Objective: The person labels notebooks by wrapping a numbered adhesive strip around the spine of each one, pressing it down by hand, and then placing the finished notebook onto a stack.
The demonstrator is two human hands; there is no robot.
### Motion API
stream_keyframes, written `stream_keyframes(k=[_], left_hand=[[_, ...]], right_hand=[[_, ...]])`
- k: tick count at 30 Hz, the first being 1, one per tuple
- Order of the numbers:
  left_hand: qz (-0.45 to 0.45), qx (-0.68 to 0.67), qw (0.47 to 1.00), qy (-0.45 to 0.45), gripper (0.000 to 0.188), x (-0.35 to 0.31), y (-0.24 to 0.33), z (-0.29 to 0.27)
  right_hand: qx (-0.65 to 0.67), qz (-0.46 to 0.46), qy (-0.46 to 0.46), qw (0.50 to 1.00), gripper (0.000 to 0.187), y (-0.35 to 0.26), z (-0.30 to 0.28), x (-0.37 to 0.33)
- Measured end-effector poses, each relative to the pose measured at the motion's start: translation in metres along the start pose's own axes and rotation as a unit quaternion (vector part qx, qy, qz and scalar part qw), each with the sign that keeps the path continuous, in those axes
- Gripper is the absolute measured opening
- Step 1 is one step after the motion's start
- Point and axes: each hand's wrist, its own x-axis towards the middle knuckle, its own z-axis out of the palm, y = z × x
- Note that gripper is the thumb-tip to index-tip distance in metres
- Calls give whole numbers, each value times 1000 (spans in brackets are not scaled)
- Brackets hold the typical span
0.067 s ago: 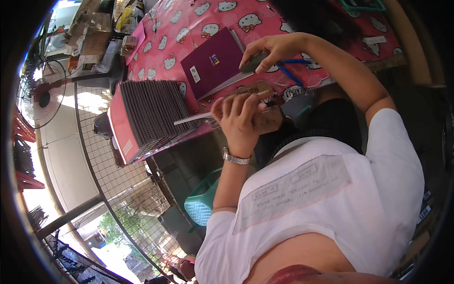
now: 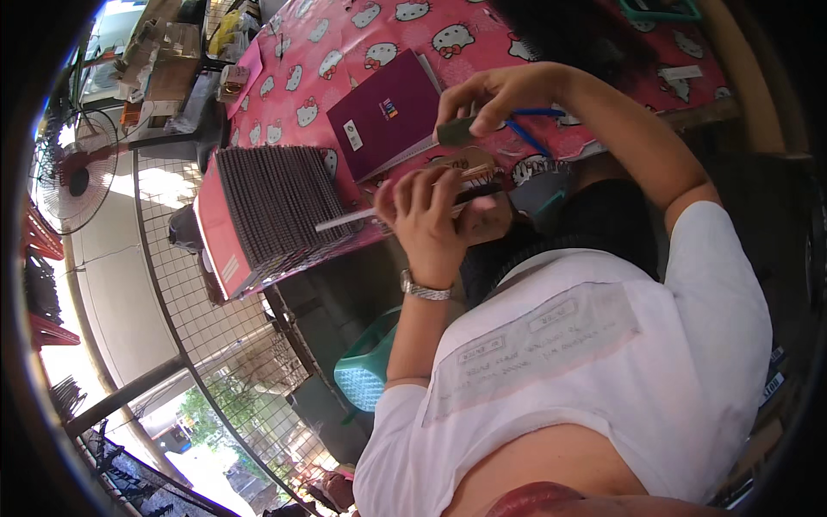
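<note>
My left hand (image 2: 431,207), with a metal watch on the wrist, grips a thin, light-edged item (image 2: 345,219) seen almost edge-on. It looks like a notebook with dark binding wire at its right end; its faces are hidden. My right hand (image 2: 495,95) pinches a small dark green flat piece (image 2: 455,132) above the table edge. A purple spiral notebook (image 2: 379,112) lies just left of that hand. Beside my right hand rests a blue-handled tool (image 2: 527,136), probably pliers. A brown flat piece (image 2: 465,160) shows behind my left fingers.
A tall stack of wire-bound notebooks (image 2: 280,202) stands at the table's left corner. Pink patterned cloth (image 2: 301,73) covers the table. A green plastic stool (image 2: 366,370) is below, and a fan (image 2: 77,177) stands far left. At the top right is a green tray (image 2: 659,10).
My left hand and its item have shifted very slightly left. My right fingers have tilted, so more of the dark green piece shows.
</note>
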Motion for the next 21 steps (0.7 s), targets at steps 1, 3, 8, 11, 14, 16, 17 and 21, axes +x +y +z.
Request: stream_keyframes(k=[1,3,8,11,14,16,17,21], left_hand=[[-18,27,999,27,35,1,-1,1],[-29,36,999,17,35,-9,-13,5],[-35,24,999,32,29,-12,-13,4],[-24,30,998,40,28,-12,-12,5],[-35,7,999,29,30,-9,-10,1],[-41,1,999,18,31,-11,-10,0],[-42,-2,999,17,31,-11,-11,0],[-32,-22,999,6,33,-13,-16,-4]], right_hand=[[96,-33,-73,992,54,-6,5,-5],[90,-33,-116,989,49,-24,19,-8],[28,-24,-87,995,47,-30,16,-6],[-194,54,-70,977,50,-33,15,-2],[167,-61,-181,967,48,-31,19,-1],[-83,11,-106,991,49,-31,19,4],[-212,47,-63,974,50,-33,18,5],[64,-41,-139,987,49,-30,25,7]])
